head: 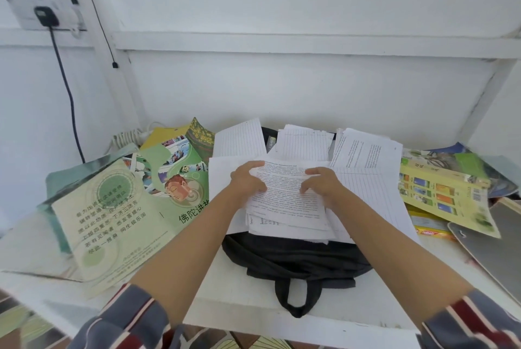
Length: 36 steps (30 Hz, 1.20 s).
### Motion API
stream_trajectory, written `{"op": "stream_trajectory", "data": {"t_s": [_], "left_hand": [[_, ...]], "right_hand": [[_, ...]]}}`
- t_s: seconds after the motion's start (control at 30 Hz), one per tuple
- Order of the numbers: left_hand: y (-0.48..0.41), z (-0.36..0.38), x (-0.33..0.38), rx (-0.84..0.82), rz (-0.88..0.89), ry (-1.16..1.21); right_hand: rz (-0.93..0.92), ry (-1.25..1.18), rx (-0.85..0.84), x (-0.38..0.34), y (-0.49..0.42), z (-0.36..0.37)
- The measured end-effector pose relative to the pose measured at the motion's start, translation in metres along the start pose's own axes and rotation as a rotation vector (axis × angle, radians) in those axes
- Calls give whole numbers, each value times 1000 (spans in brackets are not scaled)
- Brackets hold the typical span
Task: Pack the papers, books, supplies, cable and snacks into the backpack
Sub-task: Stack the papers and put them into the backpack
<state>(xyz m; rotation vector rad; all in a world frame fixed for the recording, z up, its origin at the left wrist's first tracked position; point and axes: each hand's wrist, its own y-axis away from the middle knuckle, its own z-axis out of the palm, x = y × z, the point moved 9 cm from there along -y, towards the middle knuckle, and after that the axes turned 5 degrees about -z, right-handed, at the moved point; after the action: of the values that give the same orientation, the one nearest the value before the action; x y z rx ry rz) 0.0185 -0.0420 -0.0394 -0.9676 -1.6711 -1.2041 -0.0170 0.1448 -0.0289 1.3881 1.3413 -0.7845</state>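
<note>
I stand at a white bench (253,312) pushed up against a white panelled wall (282,80). High on the wall to the left is a socket (42,13), and a black cable (69,95) hangs from it down behind the bench's back left corner, where a white cable (127,137) lies bunched. The black backpack (296,258) lies flat in the middle of the bench. Its long axis runs from the near edge toward the wall, and its carry loop (296,298) points at me. The papers (363,179) are a loose, fanned heap on its far half, lined sheets toward the wall and printed ones on top, some spilling off to the right. My left hand (248,182) clutches the left edge of the top printed sheet (284,193), thumb and curled fingers bunching it. My right hand (321,182) pinches the same sheet's right side in the same way. The sheet lies slightly askew, its text lines running across me. Green books (112,216) sprawl overlapping along the left side of the bench. Yellow-green books (445,196) lie tilted at the right side over a yellow snack box (431,228), just beside a grey flat slab (496,250) at the right edge.
</note>
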Motion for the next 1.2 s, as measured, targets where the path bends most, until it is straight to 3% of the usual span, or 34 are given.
{"op": "stream_trajectory", "data": {"t_s": [0.13, 0.3, 0.47, 0.67, 0.87, 1.0, 1.2], "left_hand": [[9, -14, 16, -3, 69, 135], [17, -51, 21, 113, 108, 44], [14, -73, -13, 183, 11, -101], [12, -72, -16, 164, 26, -37], [6, -79, -11, 219, 51, -11], [8, -75, -4, 167, 81, 57], [5, -89, 25, 128, 147, 199]], "right_hand": [[-62, -84, 46, -19, 2, 2], [-207, -77, 6, -51, 0, 32], [-206, 79, -86, -31, -14, 69], [-159, 181, -91, -16, -17, 76], [-80, 40, -148, -20, -6, 76], [-41, -62, -141, -27, 0, 70], [-204, -127, -89, -76, 0, 64]]}}
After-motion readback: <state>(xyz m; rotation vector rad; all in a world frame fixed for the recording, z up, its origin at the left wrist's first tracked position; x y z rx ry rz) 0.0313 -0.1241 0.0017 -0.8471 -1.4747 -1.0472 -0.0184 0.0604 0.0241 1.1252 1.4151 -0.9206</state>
